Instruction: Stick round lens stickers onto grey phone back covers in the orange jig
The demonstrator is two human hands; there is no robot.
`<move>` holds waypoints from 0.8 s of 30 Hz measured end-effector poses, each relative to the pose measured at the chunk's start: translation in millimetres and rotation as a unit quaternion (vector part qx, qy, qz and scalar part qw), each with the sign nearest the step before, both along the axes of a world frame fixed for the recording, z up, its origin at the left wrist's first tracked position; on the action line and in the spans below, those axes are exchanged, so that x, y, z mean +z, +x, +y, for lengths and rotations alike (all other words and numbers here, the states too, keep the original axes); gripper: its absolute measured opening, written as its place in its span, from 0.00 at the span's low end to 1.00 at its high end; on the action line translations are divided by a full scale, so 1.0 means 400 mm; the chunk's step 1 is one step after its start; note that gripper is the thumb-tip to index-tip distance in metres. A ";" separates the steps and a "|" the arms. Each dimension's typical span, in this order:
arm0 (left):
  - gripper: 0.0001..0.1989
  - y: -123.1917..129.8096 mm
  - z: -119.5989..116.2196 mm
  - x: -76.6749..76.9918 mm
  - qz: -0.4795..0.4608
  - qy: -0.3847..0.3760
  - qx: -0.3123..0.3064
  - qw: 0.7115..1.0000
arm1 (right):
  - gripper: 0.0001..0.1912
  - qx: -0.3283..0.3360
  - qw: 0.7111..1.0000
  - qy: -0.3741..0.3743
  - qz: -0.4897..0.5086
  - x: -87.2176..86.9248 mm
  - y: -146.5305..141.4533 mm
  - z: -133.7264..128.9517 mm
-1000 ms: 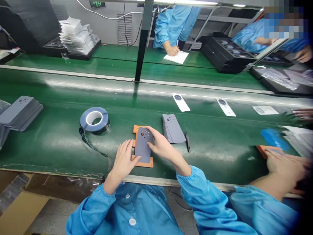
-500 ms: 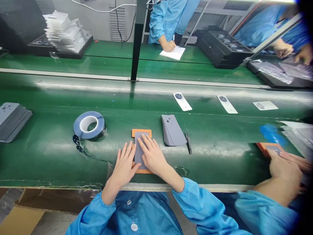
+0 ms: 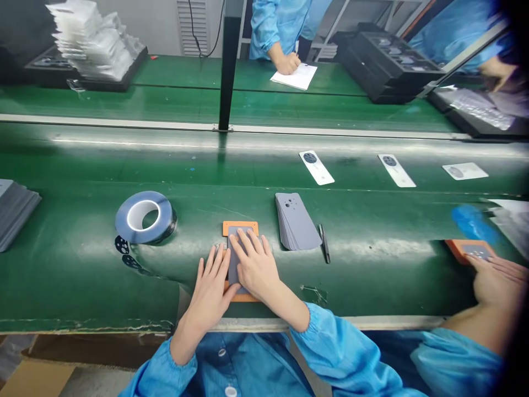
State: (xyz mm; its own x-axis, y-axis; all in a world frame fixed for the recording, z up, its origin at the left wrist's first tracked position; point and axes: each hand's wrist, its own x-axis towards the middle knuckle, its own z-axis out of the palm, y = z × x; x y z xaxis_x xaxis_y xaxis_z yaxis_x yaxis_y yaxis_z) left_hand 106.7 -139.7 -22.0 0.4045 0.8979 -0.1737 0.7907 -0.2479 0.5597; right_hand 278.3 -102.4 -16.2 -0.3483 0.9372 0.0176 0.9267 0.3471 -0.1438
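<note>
A grey panel (image 3: pixel 233 264) lies in an orange fixture (image 3: pixel 240 228) near the front edge of the green table. My left hand (image 3: pixel 210 284) rests at the fixture's left side, fingers extended, its thumb near the lower part of the panel. My right hand (image 3: pixel 257 264) lies flat across the panel with its fingers spread, covering much of it. To the right are a fanned stack of grey panels (image 3: pixel 300 223) and black tweezers (image 3: pixel 324 243). A roll of blue tape (image 3: pixel 165 220) stands to the left, its strip with black round pieces (image 3: pixel 131 261) trailing toward my left hand.
White cards (image 3: pixel 316 167) lie on the raised band behind. Another grey stack (image 3: pixel 14 212) is at far left. At right, a co-worker's hand (image 3: pixel 496 281) touches another orange fixture (image 3: pixel 458 251). Beyond a black post (image 3: pixel 228 71), a person writes on paper (image 3: pixel 295 76).
The view has shifted slightly. My hands stay at the fixture in nearly the same pose, with my right fingers slightly shifted. The co-worker's hands at right have moved relative to their fixture.
</note>
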 end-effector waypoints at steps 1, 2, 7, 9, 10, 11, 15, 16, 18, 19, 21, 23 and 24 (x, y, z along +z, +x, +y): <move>0.38 0.000 0.000 0.002 -0.002 -0.003 0.002 1.000 | 0.36 0.000 1.000 -0.001 0.010 -0.001 0.002 0.000; 0.38 0.000 0.001 0.004 -0.003 -0.007 0.005 1.000 | 0.37 0.001 1.000 -0.001 0.021 -0.003 0.006 0.000; 0.37 -0.004 0.002 0.008 -0.021 0.007 0.015 1.000 | 0.38 0.018 0.997 -0.006 0.081 -0.021 0.034 -0.029; 0.37 -0.006 0.003 0.008 -0.028 0.007 0.020 0.999 | 0.35 -0.019 0.992 0.006 0.121 -0.031 0.044 -0.051; 0.37 -0.007 0.003 0.008 -0.030 0.003 0.023 0.999 | 0.34 -0.044 0.988 0.011 0.145 -0.037 0.047 -0.062; 0.36 -0.006 0.003 0.009 -0.033 -0.001 0.027 0.999 | 0.32 -0.066 0.983 0.011 0.171 -0.042 0.049 -0.072; 0.35 0.000 -0.003 0.015 -0.078 -0.005 0.052 0.996 | 0.29 -0.101 0.959 -0.023 0.263 -0.045 0.048 -0.094; 0.35 0.003 -0.006 0.017 -0.100 -0.005 0.067 0.993 | 0.29 -0.108 0.952 -0.025 0.286 -0.037 0.046 -0.096; 0.35 0.008 -0.014 0.024 -0.158 -0.004 0.111 0.981 | 0.28 -0.113 0.934 -0.019 0.339 -0.009 0.042 -0.101; 0.34 0.010 -0.018 0.029 -0.194 -0.005 0.138 0.971 | 0.28 -0.106 0.924 -0.019 0.368 0.010 0.038 -0.105; 0.32 0.011 -0.024 0.039 -0.281 -0.024 0.191 0.940 | 0.29 -0.063 0.904 -0.036 0.420 0.051 0.031 -0.116; 0.31 0.007 -0.024 0.046 -0.368 -0.064 0.251 0.893 | 0.29 -0.009 0.889 -0.075 0.451 0.083 0.025 -0.126; 0.31 0.005 -0.022 0.049 -0.404 -0.087 0.281 0.866 | 0.29 0.009 0.885 -0.093 0.455 0.093 0.022 -0.129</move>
State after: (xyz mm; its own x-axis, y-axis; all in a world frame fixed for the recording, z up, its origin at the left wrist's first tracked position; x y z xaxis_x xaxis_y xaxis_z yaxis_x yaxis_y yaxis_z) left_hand 108.5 -148.6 -2.5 -0.0363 0.9810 -0.1904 0.0908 0.1930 0.9770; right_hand 287.3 -153.9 20.9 -0.2844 0.9477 0.1446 0.3913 0.2524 -0.8850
